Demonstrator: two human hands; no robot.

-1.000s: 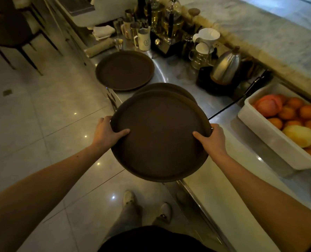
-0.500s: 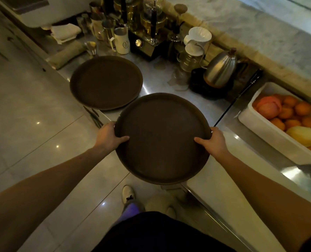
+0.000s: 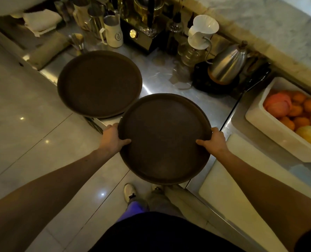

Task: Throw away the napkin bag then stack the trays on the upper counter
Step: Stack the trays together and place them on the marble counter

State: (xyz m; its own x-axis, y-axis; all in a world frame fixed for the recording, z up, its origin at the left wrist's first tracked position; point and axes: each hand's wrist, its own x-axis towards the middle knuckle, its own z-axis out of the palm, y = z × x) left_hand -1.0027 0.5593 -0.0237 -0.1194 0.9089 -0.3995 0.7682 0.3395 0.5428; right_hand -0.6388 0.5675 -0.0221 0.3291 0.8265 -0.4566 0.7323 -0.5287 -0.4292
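Dim steel counter point(image 3: 169, 82): left hand point(image 3: 112, 137) & right hand point(image 3: 214, 140) clamp a round brown tray point(image 3: 164, 139) at 9 & 3 o'clock rims, w/ second tray point(image 3: 99, 83) at 11 o'clock; likely stiff, light, best gripped rim-side.

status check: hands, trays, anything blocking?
Left hand and right hand grip opposite rims of the round dark brown tray. Second round brown tray lies on the steel counter. Marble upper counter looks unobstructed.
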